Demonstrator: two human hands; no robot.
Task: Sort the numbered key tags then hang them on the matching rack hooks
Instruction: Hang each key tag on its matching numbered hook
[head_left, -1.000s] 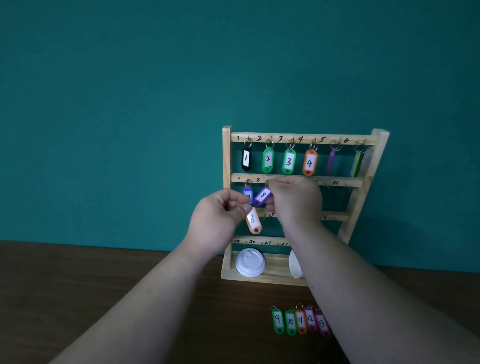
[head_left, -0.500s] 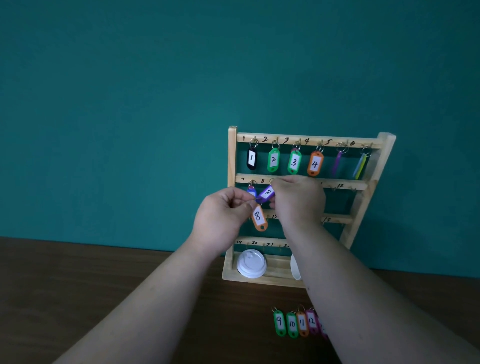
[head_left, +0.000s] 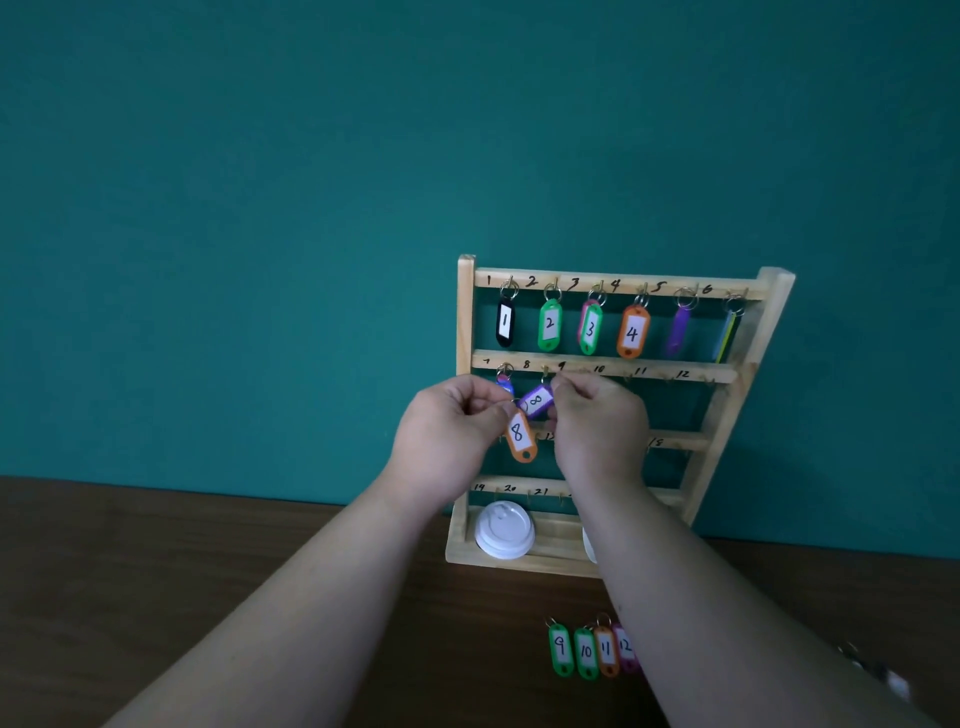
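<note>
Fingers of the left hand still pinch the orange tag, those of the right hand the purple tag.

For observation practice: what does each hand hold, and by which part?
Left hand pinches orange 8 tag at its ring end; right hand, purple 8 tag at its ring end.

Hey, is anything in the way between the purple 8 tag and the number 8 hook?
Nothing visible. The right hand holds the purple 8 tag just below the 8 hook; the orange 8 tag hangs lower, from the left hand.
</note>
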